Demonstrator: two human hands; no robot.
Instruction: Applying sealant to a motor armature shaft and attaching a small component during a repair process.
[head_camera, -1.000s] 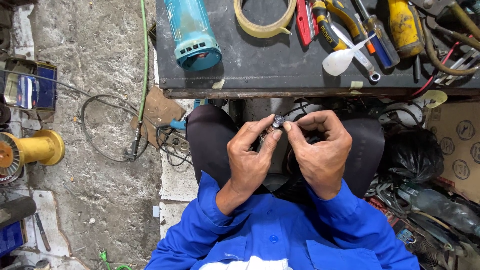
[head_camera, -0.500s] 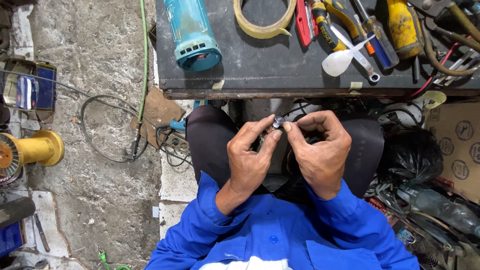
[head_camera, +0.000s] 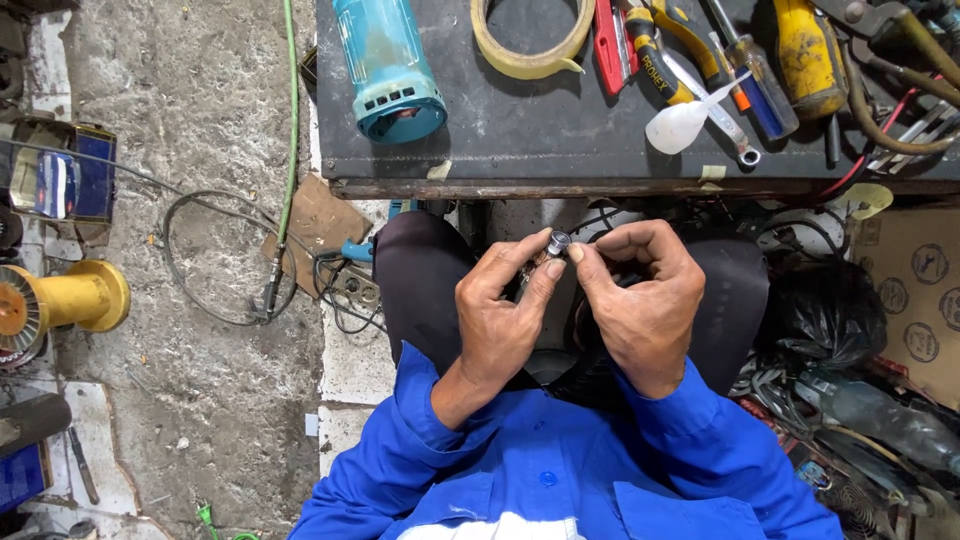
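Over my lap, both hands meet on a small metal part (head_camera: 556, 243), a short shaft with a round silvery end. My left hand (head_camera: 503, 318) pinches its lower side between thumb and fingers. My right hand (head_camera: 641, 292) closes on the round end with thumb and forefinger, the other fingers curled. Most of the part is hidden by my fingers. I sit in dark trousers and a blue jacket in front of a dark workbench (head_camera: 560, 130).
On the bench lie a teal power-tool housing (head_camera: 387, 65), a tape roll (head_camera: 533, 38), red and yellow pliers and screwdrivers (head_camera: 740, 60), and a white squeeze bottle (head_camera: 682, 122). Left floor: cables (head_camera: 215, 255), a yellow spool (head_camera: 60, 300). A black bag (head_camera: 830, 310) sits right.
My hands have stayed in place over my lap. The fingers have shifted slightly on the small part; the right thumb and forefinger now sit on its round end.
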